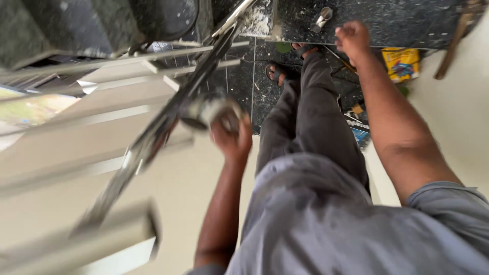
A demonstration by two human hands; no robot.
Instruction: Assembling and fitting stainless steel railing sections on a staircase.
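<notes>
Steel rail (168, 114) runs from twelve toward seven o'clock, the left hand (232, 137) clamped on a blurred, perhaps round fitting (206, 112) against it, right hand (352, 38) fisted, apparently empty, at one.

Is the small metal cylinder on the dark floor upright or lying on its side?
Lying on its side: the cylinder rests lengthwise on the speckled floor, its open end facing up-right. Contents cannot be told.

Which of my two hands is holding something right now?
Your left hand: it grips a blurred roundish metal part beside the steel railing. Your right hand is a closed, empty-looking fist over the dark floor.
</notes>
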